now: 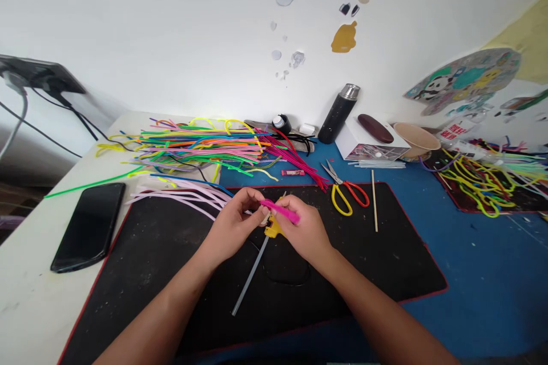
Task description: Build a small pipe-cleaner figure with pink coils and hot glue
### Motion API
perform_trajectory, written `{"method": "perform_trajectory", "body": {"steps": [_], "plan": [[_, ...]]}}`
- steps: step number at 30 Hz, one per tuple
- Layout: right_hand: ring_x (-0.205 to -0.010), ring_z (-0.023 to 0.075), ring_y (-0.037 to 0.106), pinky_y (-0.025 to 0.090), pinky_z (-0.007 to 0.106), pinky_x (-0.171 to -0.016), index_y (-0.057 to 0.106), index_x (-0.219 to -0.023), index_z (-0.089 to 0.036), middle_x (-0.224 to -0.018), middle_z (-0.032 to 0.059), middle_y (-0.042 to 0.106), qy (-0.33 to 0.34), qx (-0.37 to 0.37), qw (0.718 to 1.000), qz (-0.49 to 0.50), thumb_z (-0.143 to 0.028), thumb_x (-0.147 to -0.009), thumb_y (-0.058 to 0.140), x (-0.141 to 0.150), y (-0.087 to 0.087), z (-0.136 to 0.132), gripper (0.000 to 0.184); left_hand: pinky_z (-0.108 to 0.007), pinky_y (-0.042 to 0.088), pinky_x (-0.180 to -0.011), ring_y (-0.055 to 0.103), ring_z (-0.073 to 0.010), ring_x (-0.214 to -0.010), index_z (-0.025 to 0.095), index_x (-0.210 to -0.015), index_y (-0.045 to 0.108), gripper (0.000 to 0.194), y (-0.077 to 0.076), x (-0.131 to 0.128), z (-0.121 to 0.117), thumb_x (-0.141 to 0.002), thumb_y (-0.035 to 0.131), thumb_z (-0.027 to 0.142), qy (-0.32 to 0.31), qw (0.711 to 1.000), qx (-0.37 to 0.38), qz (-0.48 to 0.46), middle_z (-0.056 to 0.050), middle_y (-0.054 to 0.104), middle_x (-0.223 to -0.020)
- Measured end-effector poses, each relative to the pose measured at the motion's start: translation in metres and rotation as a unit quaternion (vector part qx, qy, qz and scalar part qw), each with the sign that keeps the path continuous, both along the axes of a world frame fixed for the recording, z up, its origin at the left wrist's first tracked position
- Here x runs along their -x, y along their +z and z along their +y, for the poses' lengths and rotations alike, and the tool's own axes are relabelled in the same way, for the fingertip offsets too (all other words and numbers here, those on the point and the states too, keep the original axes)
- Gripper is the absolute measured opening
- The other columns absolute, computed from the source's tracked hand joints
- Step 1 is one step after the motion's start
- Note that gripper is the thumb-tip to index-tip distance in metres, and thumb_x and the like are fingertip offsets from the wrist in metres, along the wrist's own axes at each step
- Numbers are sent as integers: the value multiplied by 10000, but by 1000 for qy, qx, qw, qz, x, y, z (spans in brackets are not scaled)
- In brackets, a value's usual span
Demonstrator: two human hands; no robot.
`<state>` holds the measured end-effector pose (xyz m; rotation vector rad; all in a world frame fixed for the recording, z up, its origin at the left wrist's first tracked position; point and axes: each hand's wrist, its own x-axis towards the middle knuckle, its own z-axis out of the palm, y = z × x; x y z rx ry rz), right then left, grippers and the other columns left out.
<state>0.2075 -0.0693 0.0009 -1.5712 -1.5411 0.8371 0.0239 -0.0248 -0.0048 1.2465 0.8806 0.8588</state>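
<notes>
My left hand (238,218) and my right hand (302,229) meet over the middle of a black mat (385,262). Both pinch a bright pink pipe cleaner (280,211) between their fingertips, the left at its near end, the right along its length. Under them lies a yellow glue gun (274,229) with a clear glue stick (250,276) sticking out toward me and a black cord looping on the mat. Pale lilac pipe cleaners (180,194) lie just left of my left hand.
A heap of many-coloured pipe cleaners (197,145) lies at the back left, another (492,182) at the right. Scissors with yellow and red handles (345,191), a thin wooden stick (374,205), a black flask (338,114), a white box (368,145), a bowl (417,137) and a phone (89,225) surround the mat.
</notes>
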Motion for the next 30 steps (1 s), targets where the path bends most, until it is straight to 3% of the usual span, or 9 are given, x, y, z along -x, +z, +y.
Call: {"method": "perform_trajectory", "body": {"steps": [13, 30], "plan": [[-561, 141, 505, 373, 273, -563, 659, -865, -231, -625, -55, 532, -24, -17, 1000, -3, -362, -978, 640, 4, -8, 1, 174, -296, 552, -762, 671, -198, -946, 221, -1006, 598, 293, -3, 0, -1, -901, 788, 418, 1, 1000, -8, -3, -29, 686, -983], [-535, 130, 484, 359, 262, -537, 619, -819, -235, -599, -63, 517, -47, -10, 999, -4, -392, -980, 646, 7, -5, -1, 226, -317, 556, -761, 645, -187, -887, 218, -1013, 589, 315, -2, 0, -1, -896, 796, 424, -2, 1000, 11, -11, -15, 640, -944]]}}
